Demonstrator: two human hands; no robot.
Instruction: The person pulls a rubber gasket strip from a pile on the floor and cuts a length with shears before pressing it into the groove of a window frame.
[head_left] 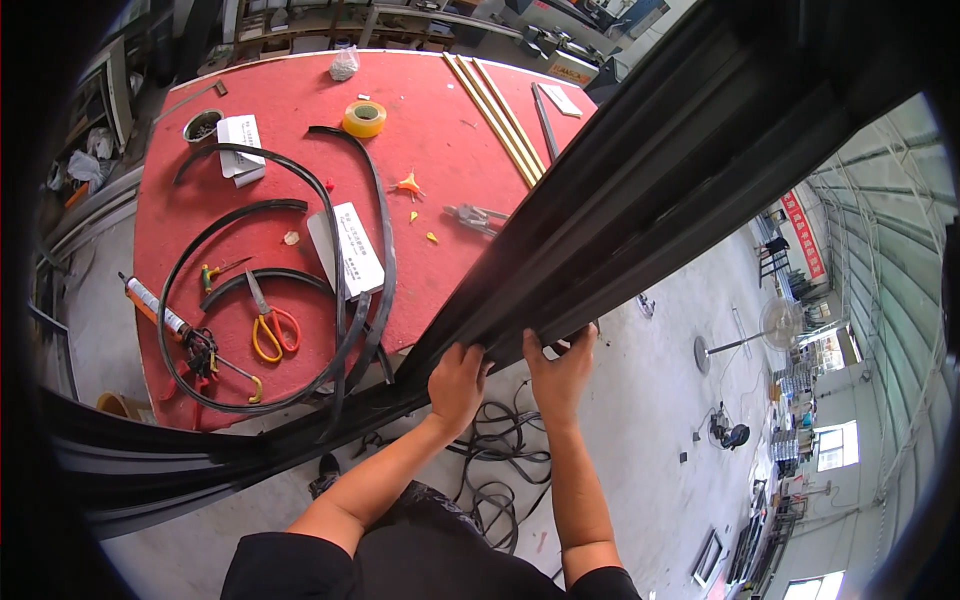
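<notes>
A long black frame profile with lengthwise grooves slants from the lower left to the upper right, across the near side of the table. My left hand is closed at its near edge, fingers bent against it. Just to the right, my right hand grips the same edge with thumb and fingers curled; some fingertips are hidden behind it. Below and between my hands, a loose black rubber strip lies in loops on the floor. Whether either hand also pinches this strip cannot be made out.
The red-topped table bears curved black strips, scissors, a caulking gun, yellow tape, white boxes, pliers and gold-coloured bars. A standing fan is on the floor at right.
</notes>
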